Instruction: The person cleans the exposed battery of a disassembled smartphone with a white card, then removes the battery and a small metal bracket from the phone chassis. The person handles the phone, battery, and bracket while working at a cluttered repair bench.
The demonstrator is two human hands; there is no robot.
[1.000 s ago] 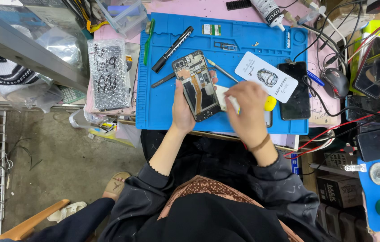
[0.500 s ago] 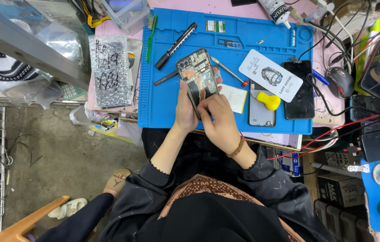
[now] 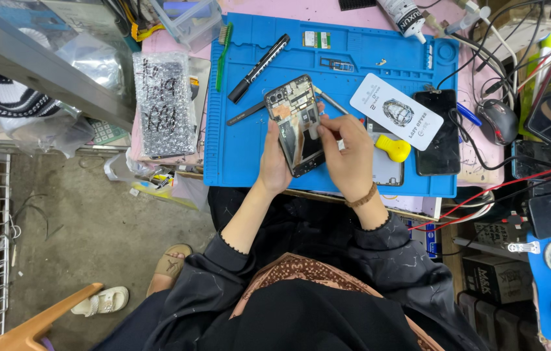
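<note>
An opened phone with its back cover off and inner parts showing is held over the blue work mat. My left hand grips the phone from below and on its left side. My right hand rests on the phone's right edge, with fingertips pinched on the middle of the phone; I cannot tell if anything small is between them. A bead bracelet sits on my right wrist.
On the mat lie a black pen-like tool, a green brush, tweezers, a white card, a yellow pry tool and a dark phone. A bubble-wrapped package lies left. Cables, a mouse and more phones crowd the right.
My right hand moved from the white pad right of the phone onto the phone itself and now works at its middle. The left hand keeps hold of the phone.
</note>
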